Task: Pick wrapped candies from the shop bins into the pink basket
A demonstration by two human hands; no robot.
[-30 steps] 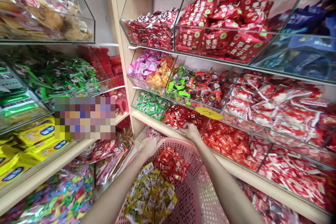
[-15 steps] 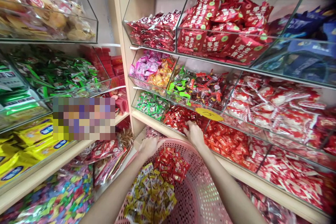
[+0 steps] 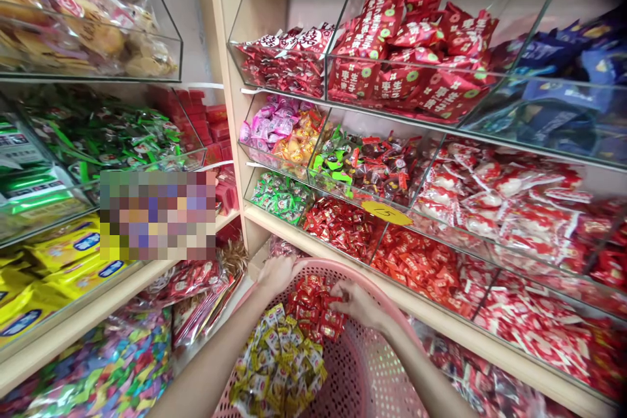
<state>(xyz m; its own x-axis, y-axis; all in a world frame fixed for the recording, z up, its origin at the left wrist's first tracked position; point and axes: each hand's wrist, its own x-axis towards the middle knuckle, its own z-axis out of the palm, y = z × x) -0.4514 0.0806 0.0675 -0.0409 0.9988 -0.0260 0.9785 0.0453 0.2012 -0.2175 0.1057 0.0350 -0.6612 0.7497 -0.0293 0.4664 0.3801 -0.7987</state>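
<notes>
A pink perforated basket (image 3: 345, 366) stands in front of me. My left hand (image 3: 279, 274) is closed on its far left rim. Inside the basket, my right hand (image 3: 355, 304) is at the right side of a pile of red-wrapped candies (image 3: 311, 304), its fingers curled; whether a candy is between them is too small to tell. Yellow-and-white wrapped candies (image 3: 277, 366) lie nearer to me in the basket. Just beyond the rim, a shelf bin holds more red-wrapped candies (image 3: 337, 225), with orange-red ones (image 3: 416, 261) to the right.
Clear bins of bagged sweets rise on both sides, with red packets (image 3: 406, 85) higher up and yellow packs (image 3: 63, 255) at the left. A wooden shelf edge (image 3: 313, 245) runs close behind the basket. A yellow price tag (image 3: 386, 212) hangs above the red candies.
My right hand has moved from the red candy bin back toward me and down into the basket. My left hand has stayed on the rim.
</notes>
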